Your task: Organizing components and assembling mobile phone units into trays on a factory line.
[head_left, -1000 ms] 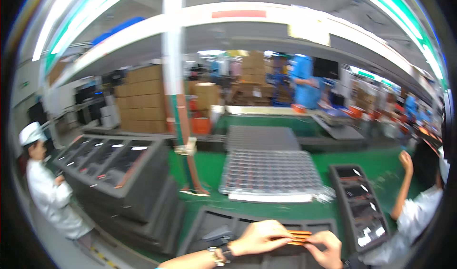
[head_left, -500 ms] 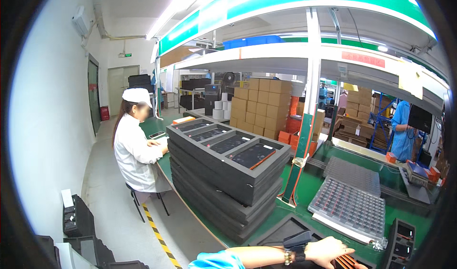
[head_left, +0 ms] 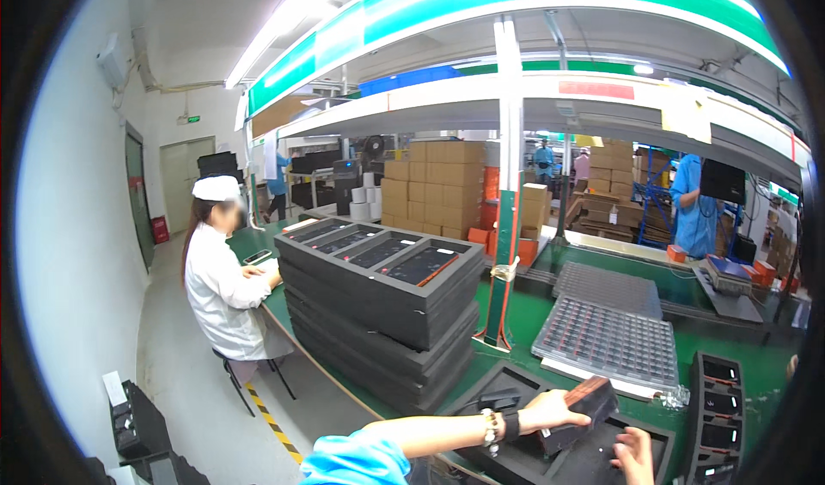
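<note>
My left hand (head_left: 550,411) grips a dark, orange-edged stack of flat panels (head_left: 588,409), tilted over a black foam tray (head_left: 660,440). Its fingers wrap the near side of the stack. A bead bracelet and a black band circle that wrist, below a blue sleeve (head_left: 357,459). Apart from the stack, my right hand (head_left: 634,457) hovers over the tray's right part, fingers loosely spread and nothing visible in them. Behind the left wrist lies a small black object (head_left: 501,398), whose kind I cannot make out.
Stacked foam trays (head_left: 378,313) holding dark panels rise at the left. Clear plastic trays (head_left: 606,339) lie beyond my hands, and a narrow foam tray (head_left: 718,408) stands at the right. A green post (head_left: 501,305) supports the shelf. A person in white (head_left: 225,287) sits at the bench.
My left hand has raised the orange-edged stack from low in the foam tray and tilted it. My right hand has come further into view, apart from it. The view has swung right.
</note>
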